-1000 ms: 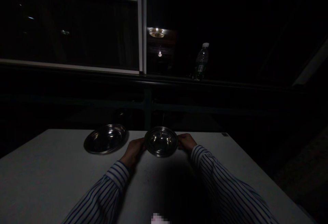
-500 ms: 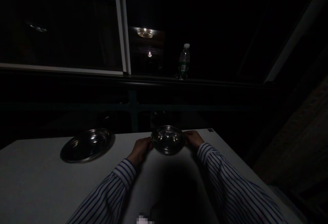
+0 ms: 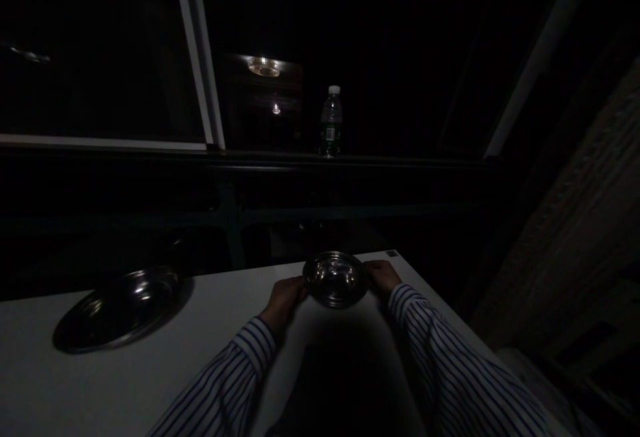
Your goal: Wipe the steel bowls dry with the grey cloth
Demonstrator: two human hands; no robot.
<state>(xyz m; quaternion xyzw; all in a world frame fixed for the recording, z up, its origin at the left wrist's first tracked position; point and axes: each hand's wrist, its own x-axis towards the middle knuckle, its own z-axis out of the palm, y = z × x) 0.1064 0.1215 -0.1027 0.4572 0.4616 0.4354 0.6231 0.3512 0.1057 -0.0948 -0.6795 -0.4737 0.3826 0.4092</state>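
Observation:
A small round metal bowl [image 3: 336, 280] with a shiny inside is held between my two hands near the far edge of the white table [image 3: 225, 317]. My left hand [image 3: 286, 300] is closed on its left rim, and my right hand [image 3: 383, 275] grips the right rim. Some fingertips are hidden behind or under the bowl. Off to the left lies a larger shiny metal plate [image 3: 120, 310], apart from both hands. The dim light leaves it unclear whether the bowl touches the tabletop.
Behind the table, a plastic bottle [image 3: 331, 123] with a white cap and green label stands on a dark ledge. A window frame [image 3: 200, 57] rises at the upper left. Patterned fabric [image 3: 565, 223] hangs at the right. A small dark square [image 3: 391, 253] marks the table's far right corner.
My view has turned to the right, so the plate, bottle and window frame sit further left. Both hands still hold the bowl, which has shifted slightly right in view.

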